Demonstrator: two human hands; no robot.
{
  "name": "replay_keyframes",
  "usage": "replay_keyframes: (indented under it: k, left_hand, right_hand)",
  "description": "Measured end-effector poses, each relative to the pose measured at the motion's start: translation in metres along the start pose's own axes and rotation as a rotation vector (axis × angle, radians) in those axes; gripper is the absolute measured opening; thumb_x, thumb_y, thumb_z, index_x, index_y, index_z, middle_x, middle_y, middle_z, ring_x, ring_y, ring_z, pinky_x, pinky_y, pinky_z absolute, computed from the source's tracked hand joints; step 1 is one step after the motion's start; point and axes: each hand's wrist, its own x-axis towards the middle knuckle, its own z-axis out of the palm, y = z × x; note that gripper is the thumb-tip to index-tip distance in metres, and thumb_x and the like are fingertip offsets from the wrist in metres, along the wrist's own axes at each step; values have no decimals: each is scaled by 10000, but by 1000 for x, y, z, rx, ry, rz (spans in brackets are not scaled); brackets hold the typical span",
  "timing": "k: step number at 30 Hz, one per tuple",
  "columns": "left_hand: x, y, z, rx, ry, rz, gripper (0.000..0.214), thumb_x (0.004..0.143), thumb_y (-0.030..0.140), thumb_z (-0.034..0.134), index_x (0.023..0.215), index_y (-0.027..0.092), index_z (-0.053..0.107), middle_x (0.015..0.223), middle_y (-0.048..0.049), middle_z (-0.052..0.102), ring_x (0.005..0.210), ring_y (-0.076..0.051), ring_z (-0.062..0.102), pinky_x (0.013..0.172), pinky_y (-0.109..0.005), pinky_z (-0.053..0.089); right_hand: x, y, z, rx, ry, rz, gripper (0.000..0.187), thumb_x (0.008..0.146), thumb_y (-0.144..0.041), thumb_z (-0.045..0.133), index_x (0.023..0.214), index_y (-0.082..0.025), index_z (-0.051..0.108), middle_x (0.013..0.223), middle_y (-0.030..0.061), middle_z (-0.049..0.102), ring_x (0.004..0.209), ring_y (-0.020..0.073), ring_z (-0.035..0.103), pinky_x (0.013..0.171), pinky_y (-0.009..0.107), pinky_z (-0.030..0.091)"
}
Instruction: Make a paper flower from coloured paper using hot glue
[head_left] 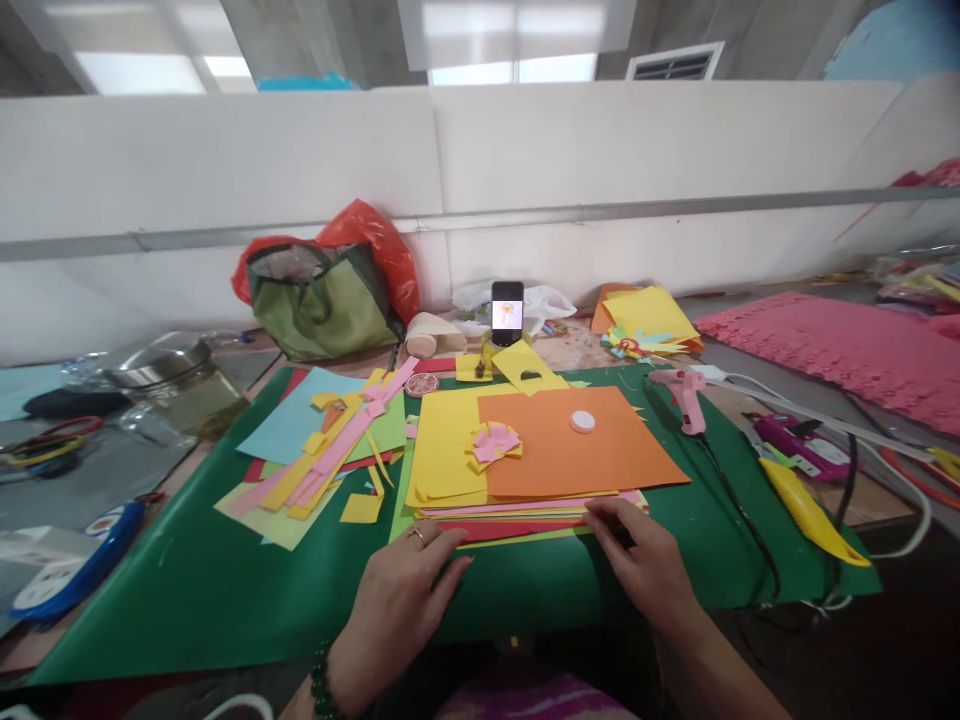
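A stack of coloured paper [450, 400] lies before me, with yellow and orange sheets on top and red and pink edges at the front. My left hand [409, 580] rests at the stack's front left edge, thumb apart from the fingers, nothing held. At the front right edge, the fingertips of my right hand [645, 555] touch the paper, its thumb also apart. On the yellow sheet sits a layered pink-and-yellow paper flower [495, 443]. A small white disc [582, 421] lies on the orange sheet [600, 460].
A green mat [315, 600] covers the table. Paper strips [330, 465] lie left. A pink glue gun [686, 400], its cable and a yellow cutter-like tool [810, 510] are right. Behind stand a phone [508, 315] and green bag [326, 310]; a glass jar [187, 385] stands far left.
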Motion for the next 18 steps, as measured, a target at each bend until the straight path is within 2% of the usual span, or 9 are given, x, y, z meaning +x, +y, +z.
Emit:
replay_keyframes:
  k: [2,5,8,11,14,18]
  left_hand:
    - [0,2,0,29,-24,0,156,870,201,542,966,226,662,835,-25,684,760,-177,670,641,-267,526]
    - [2,2,0,76,-59,-15,140,858,208,564,943,219,675,867,-39,679,777,-196,663,656,-297,537]
    - [3,-5,-4,107,-77,-57,154,845,229,591,966,215,686,956,-62,679,868,-224,652,723,-335,548]
    - [1,-18,-8,149,-98,-151,217,848,286,590,1023,209,692,1034,-84,676,948,-257,637,785,-376,544]
    - [-1,-28,-10,154,-143,-214,272,854,345,569,1054,213,697,1105,-94,667,988,-270,630,823,-390,536]
    - [2,-28,-10,129,-180,-193,276,880,372,519,1028,235,708,1104,-85,675,992,-253,628,831,-367,533]
  right_hand:
    - [0,-3,-2,63,-8,92,260,882,-437,528,847,-207,646,743,42,711,652,179,672,594,268,539]
    - [0,-11,-8,113,-41,135,326,875,-495,516,804,-207,649,690,31,696,605,166,650,548,245,521]
    - [3,-15,-21,81,-12,105,341,876,-503,515,771,-209,653,696,27,686,612,158,636,565,243,516]
    - [5,-10,-38,-47,16,40,330,886,-497,512,805,-220,672,805,44,704,742,183,656,677,283,527]
    - [6,-1,-51,-192,-44,-40,339,897,-512,491,870,-239,690,885,55,713,852,218,647,736,335,516]
    - [2,2,-49,-221,-181,-104,296,920,-455,484,887,-245,690,884,54,709,845,217,620,727,343,513]
